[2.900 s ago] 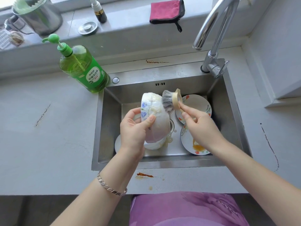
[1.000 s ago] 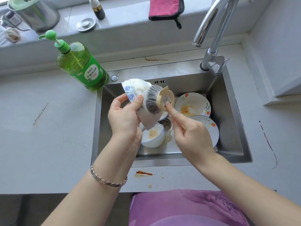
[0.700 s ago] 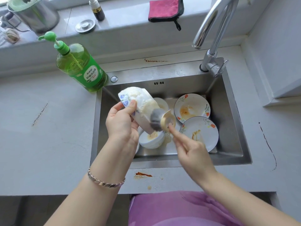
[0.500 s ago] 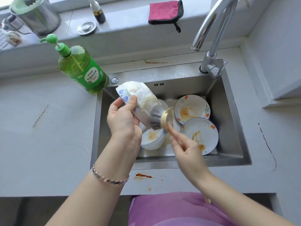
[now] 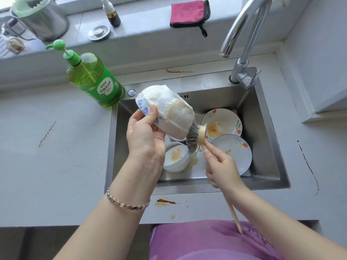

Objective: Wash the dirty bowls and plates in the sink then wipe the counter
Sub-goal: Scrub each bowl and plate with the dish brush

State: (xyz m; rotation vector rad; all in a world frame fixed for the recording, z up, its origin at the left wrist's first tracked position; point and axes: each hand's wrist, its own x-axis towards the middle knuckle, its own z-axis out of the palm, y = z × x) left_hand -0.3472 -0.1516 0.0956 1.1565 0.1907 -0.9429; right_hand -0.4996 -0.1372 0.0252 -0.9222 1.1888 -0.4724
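White suds veil the bowl left hand grips; right hand grips brush, handle partly hidden.

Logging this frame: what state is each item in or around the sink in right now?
Held bowl: tilted, foamy, gripped by left hand.
Brush: bristles against held bowl, handle in right hand.
Bowl in sink: upright, yellowish residue inside.
Far plate: orange smear, unwashed.
Near plate: few food specks.
Tap: no water running.
Soap bottle: upright on counter.
Pink cloth: folded on ledge.
Counter: red-brown stain near front edge.
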